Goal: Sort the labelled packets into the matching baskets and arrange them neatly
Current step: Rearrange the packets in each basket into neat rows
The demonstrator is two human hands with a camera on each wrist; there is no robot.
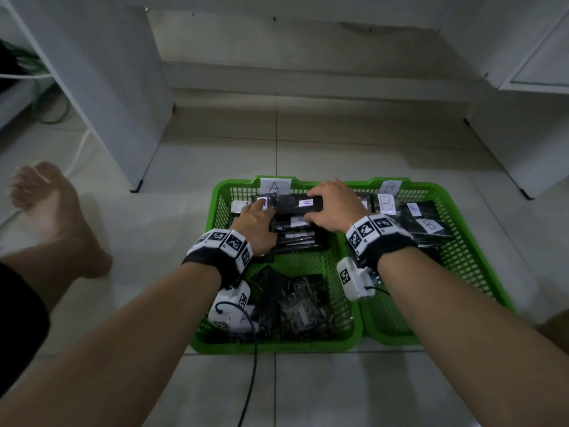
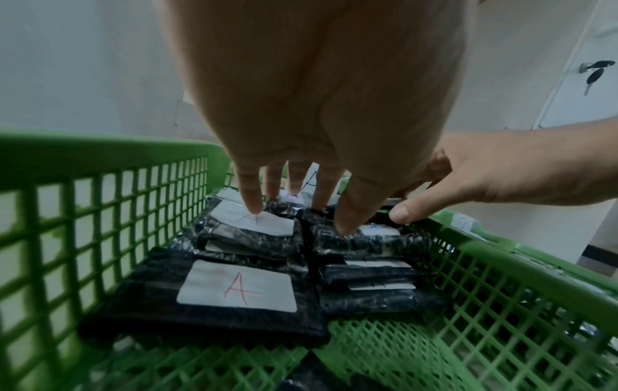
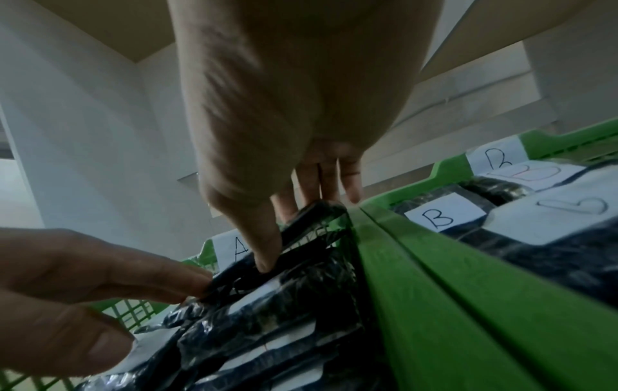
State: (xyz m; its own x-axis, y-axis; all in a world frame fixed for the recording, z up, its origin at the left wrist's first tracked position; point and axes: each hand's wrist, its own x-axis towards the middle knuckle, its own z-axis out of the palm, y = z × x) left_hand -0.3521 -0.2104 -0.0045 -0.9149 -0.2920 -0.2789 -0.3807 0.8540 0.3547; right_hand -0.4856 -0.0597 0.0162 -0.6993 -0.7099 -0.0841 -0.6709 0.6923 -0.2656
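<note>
forearms [image 1: 154, 328] over green baskets [image 1: 215, 337], packets [image 1: 295, 208]

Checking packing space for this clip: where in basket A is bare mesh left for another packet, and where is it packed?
In basket A, bare mesh shows mid-basket, between the far A stacks and the loose near packets. The far end is crowded: both hands, left hand and right hand, work on the stacks there.

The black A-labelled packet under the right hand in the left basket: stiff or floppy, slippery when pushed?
Probably floppy: the packet has a crinkled film wrap that buckles under the right hand. Likely a bit slippery, since the wrap glints. Unlikely to roll: it lies flat on the stack in the A basket.
</note>
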